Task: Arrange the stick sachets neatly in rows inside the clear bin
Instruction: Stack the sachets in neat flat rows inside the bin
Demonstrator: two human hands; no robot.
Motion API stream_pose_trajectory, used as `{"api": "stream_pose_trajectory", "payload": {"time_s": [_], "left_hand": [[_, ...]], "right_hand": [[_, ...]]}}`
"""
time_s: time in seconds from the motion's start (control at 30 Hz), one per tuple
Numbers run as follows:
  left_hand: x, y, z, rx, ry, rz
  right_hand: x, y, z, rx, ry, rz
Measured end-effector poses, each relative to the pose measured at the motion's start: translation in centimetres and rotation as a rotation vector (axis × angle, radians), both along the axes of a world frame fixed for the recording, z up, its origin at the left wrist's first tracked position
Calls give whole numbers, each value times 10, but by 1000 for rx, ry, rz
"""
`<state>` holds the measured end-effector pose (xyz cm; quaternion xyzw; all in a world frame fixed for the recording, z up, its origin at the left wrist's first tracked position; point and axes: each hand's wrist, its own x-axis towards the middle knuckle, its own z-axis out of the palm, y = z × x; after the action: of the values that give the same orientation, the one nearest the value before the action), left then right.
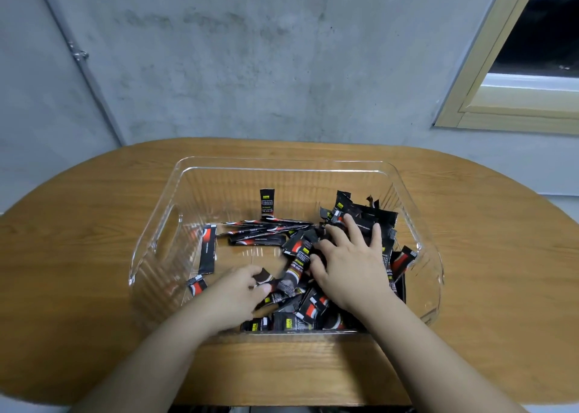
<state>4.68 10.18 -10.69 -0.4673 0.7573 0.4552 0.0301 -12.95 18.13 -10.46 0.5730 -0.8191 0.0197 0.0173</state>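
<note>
My table (pixel 94 199) carries the clear bin (pixel 282 165), and everything else sits inside that bin. The loose heap of sachets (pixel 313 306) fills its right and near side. A few sachets (pixel 266 229) lie flat toward the far wall, long axes running left to right. My right hand (pixel 351 262) rests spread wide on the heap. My left hand (pixel 241 290), at the heap's left edge, pinches one sachet (pixel 264 279), so it's nearer the bare floor where I judge rows should start.
</note>
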Motion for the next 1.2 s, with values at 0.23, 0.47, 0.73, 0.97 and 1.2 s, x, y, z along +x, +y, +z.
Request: {"api": "stream_pose_trajectory", "payload": {"time_s": [0.23, 0.47, 0.73, 0.97, 1.2], "left_hand": [[-31, 7, -8, -64, 146, 56], [-38, 9, -21, -213, 125, -99], [-32, 5, -18, -75, 184, -65], [-25, -8, -14, -220, 198, 123], [-53, -55, 1, -646, 81, 90]], "right_hand": [[3, 0, -8, -115, -21, -22], [-4, 6, 8, -61, -16, 51], [6, -6, 9, 94, 54, 324], [11, -3, 0, 130, -38, 322], [17, -6, -1, 226, -54, 327]]}}
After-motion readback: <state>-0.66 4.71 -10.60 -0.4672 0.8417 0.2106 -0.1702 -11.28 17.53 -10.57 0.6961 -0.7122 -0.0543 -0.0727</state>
